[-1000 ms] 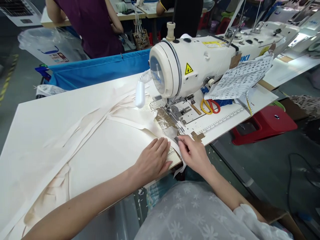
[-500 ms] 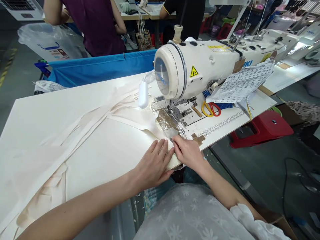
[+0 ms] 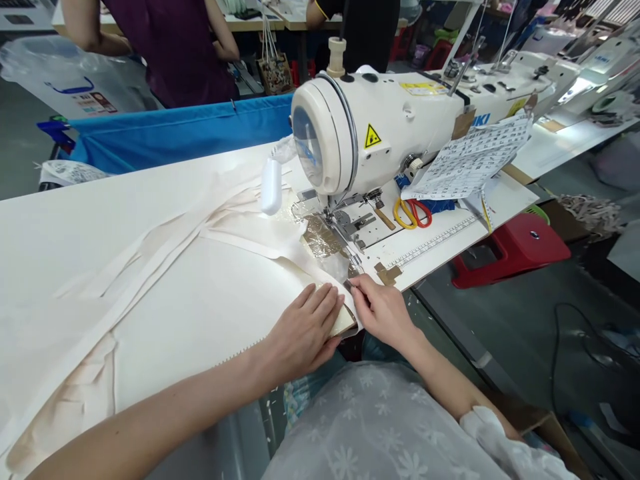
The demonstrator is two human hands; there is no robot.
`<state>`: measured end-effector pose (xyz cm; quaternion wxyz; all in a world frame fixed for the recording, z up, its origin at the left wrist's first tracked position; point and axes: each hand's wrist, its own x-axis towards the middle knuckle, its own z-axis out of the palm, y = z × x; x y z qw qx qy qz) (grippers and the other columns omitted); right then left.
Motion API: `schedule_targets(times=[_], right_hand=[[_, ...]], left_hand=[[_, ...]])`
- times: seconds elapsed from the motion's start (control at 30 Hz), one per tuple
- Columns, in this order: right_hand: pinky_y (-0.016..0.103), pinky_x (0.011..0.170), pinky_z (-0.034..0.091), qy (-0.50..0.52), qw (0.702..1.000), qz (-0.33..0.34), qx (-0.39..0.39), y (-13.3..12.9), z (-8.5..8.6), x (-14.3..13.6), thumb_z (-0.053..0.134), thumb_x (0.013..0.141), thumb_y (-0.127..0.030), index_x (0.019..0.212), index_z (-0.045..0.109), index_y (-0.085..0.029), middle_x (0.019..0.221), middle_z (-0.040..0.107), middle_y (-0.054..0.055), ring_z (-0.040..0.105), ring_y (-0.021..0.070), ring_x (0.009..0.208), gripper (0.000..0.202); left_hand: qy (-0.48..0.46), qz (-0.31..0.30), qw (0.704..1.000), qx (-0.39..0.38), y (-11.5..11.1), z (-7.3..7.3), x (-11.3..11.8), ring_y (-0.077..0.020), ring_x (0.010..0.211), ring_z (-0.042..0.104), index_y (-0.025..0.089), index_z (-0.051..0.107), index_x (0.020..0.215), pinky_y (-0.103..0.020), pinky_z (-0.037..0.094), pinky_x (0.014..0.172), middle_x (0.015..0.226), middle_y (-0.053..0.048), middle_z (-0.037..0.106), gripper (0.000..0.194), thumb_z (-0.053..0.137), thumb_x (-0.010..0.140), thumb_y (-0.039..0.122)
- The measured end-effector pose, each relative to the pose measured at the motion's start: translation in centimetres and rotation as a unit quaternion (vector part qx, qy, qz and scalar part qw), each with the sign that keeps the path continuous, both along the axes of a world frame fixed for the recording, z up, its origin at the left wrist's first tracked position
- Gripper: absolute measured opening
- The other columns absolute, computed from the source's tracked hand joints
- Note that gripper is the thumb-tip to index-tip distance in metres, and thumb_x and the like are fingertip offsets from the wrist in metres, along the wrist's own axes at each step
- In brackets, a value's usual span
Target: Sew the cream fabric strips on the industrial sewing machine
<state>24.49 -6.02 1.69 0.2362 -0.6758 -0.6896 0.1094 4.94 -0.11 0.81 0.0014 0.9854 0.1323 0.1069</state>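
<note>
Cream-white fabric [image 3: 280, 250] runs in long strips across the table and up to the sewing machine [image 3: 380, 127]. My left hand [image 3: 307, 323] lies flat on the fabric at the table's front edge, with fingers stretched out toward the machine. Just to its right, my right hand [image 3: 385, 307] pinches the fabric's edge between thumb and forefinger. A small greyish bit shows at those fingertips, too small to name. Behind my hands, the needle and presser foot [image 3: 330, 210] stand over the cloth.
Yellow- and red-handled scissors [image 3: 413, 212] lie beside the needle plate. A printed paper sheet [image 3: 467, 160] leans against the machine. A red stool [image 3: 515, 250] stands at the right. Beyond the blue cloth trough [image 3: 180, 133] is a co-worker in purple [image 3: 173, 47].
My right hand has drawn slightly away from my left, and more fabric edge shows between them. My left hand stays flat. The whole view has shifted a little.
</note>
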Motion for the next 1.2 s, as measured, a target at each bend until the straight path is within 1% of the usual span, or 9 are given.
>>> schedule_targets(times=[0.23, 0.43, 0.53, 0.63, 0.7, 0.77, 0.87, 1.03, 1.2], right_hand=[[0.025, 0.058, 0.032, -0.085, 0.995, 0.012, -0.044, 0.4, 0.4, -0.6, 0.040, 0.098, -0.021, 0.104, 0.060, -0.018, 0.082, 0.074, 0.003, 0.067, 0.0166, 0.069, 0.021], [0.027, 0.056, 0.029, -0.119, 0.990, 0.038, -0.065, -0.4, 1.0, -0.2, 0.042, 0.094, -0.018, 0.093, 0.060, -0.018, 0.074, 0.071, 0.004, 0.064, 0.0167, 0.065, 0.019], [0.025, 0.053, 0.030, -0.037, 0.997, 0.035, -0.063, -1.7, 1.4, 0.9, 0.043, 0.093, -0.019, 0.089, 0.060, -0.020, 0.064, 0.065, 0.000, 0.057, 0.0138, 0.054, 0.017], [0.022, 0.050, 0.032, 0.095, 0.994, -0.015, -0.049, -2.6, 1.5, 1.7, 0.043, 0.095, -0.026, 0.087, 0.058, -0.021, 0.053, 0.051, -0.007, 0.046, 0.0106, 0.045, 0.017], [0.021, 0.050, 0.033, 0.133, 0.990, -0.047, -0.026, -2.7, 1.4, 1.6, 0.043, 0.096, -0.029, 0.089, 0.057, -0.021, 0.052, 0.046, -0.008, 0.043, 0.0102, 0.044, 0.017], [0.022, 0.051, 0.035, 0.122, 0.991, -0.054, -0.004, -2.4, 1.3, 1.1, 0.043, 0.096, -0.030, 0.094, 0.058, -0.020, 0.053, 0.049, -0.007, 0.046, 0.0107, 0.046, 0.018], [0.023, 0.054, 0.036, 0.070, 0.997, -0.038, 0.011, -1.5, 1.0, 0.1, 0.041, 0.097, -0.029, 0.100, 0.060, -0.019, 0.058, 0.058, -0.004, 0.052, 0.0124, 0.049, 0.022], [0.024, 0.055, 0.035, 0.015, 1.000, -0.009, -0.014, -0.5, 0.8, -0.9, 0.039, 0.098, -0.025, 0.102, 0.061, -0.019, 0.063, 0.065, -0.001, 0.058, 0.0145, 0.053, 0.024], [0.025, 0.057, 0.033, -0.031, 0.999, 0.008, -0.039, -0.3, 0.6, -1.1, 0.039, 0.098, -0.024, 0.102, 0.060, -0.020, 0.074, 0.072, 0.001, 0.064, 0.0160, 0.063, 0.022]], left_hand=[[0.007, -0.013, 1.000, 0.019, -0.2, 0.4, 0.1, -0.0386, 0.127, 0.052, 0.004, 0.054, 0.133, -0.051, 0.038, 0.108, 0.134, -0.023, 0.057, 0.053, 0.054, 0.092, 0.036], [0.015, -0.010, 1.000, 0.023, -0.2, 0.4, 0.2, -0.0376, 0.127, 0.051, 0.004, 0.052, 0.135, -0.049, 0.038, 0.106, 0.135, -0.023, 0.056, 0.053, 0.053, 0.093, 0.037], [0.028, -0.005, 0.999, 0.027, -0.4, 0.6, 0.2, -0.0368, 0.127, 0.051, 0.005, 0.050, 0.138, -0.048, 0.038, 0.106, 0.136, -0.023, 0.055, 0.054, 0.051, 0.095, 0.038], [0.036, 0.012, 0.998, 0.053, -0.5, 1.0, 0.3, -0.0371, 0.121, 0.054, 0.002, 0.051, 0.137, -0.049, 0.039, 0.103, 0.131, -0.024, 0.058, 0.055, 0.049, 0.097, 0.040], [0.043, 0.041, 0.996, 0.063, -0.4, 1.4, 0.3, -0.0362, 0.115, 0.057, -0.001, 0.054, 0.132, -0.048, 0.042, 0.098, 0.124, -0.025, 0.061, 0.054, 0.046, 0.099, 0.041], [0.045, 0.062, 0.995, 0.061, -0.3, 1.7, 0.2, -0.0351, 0.113, 0.057, -0.002, 0.057, 0.128, -0.046, 0.044, 0.097, 0.120, -0.024, 0.062, 0.053, 0.043, 0.100, 0.041], [0.045, 0.049, 0.997, 0.040, -0.2, 1.7, 0.1, -0.0349, 0.117, 0.056, -0.002, 0.060, 0.122, -0.044, 0.042, 0.102, 0.124, -0.024, 0.061, 0.054, 0.044, 0.099, 0.043], [0.091, 0.025, 0.995, 0.026, -0.9, 1.5, -0.4, -0.0419, 0.128, 0.049, 0.000, 0.045, 0.142, -0.051, 0.038, 0.106, 0.137, -0.027, 0.053, 0.067, 0.048, 0.096, 0.049], [0.114, 0.019, 0.993, 0.011, -1.3, 1.7, -0.5, -0.0460, 0.133, 0.045, -0.001, 0.040, 0.145, -0.054, 0.034, 0.108, 0.142, -0.032, 0.047, 0.074, 0.052, 0.093, 0.050]])
